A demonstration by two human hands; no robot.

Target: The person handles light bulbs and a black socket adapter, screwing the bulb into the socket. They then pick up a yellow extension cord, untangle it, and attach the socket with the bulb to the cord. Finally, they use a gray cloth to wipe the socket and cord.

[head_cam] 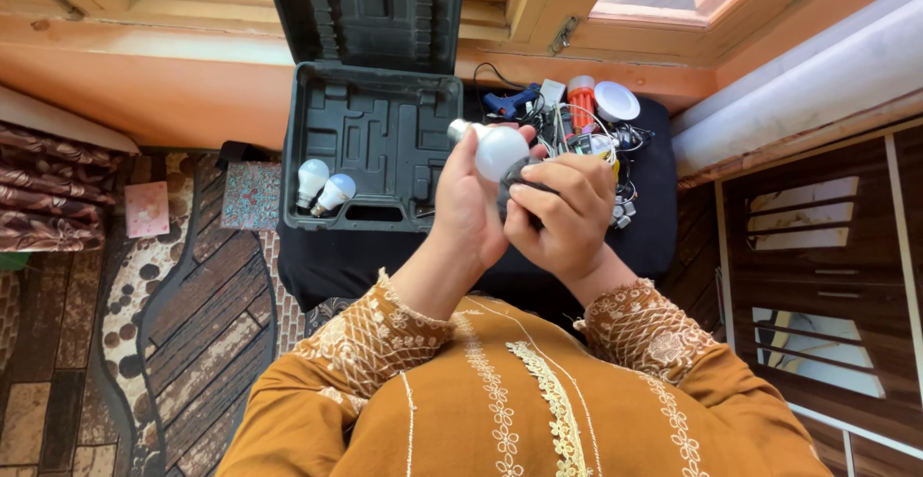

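Left hand [468, 210] clamped on the bulb [500, 150], right hand [562, 213] wrapped round a dark part [511, 181] just under it. Mid-fitting, I'd say; next needs a steady twist.

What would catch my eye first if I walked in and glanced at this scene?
Most likely the white bulb held up at the centre, the left hand around it and the right hand closed on a dark thing beside it. Behind them an open black tool case holds two more bulbs at its left edge, and a tangle of wires and tools lies to its right.
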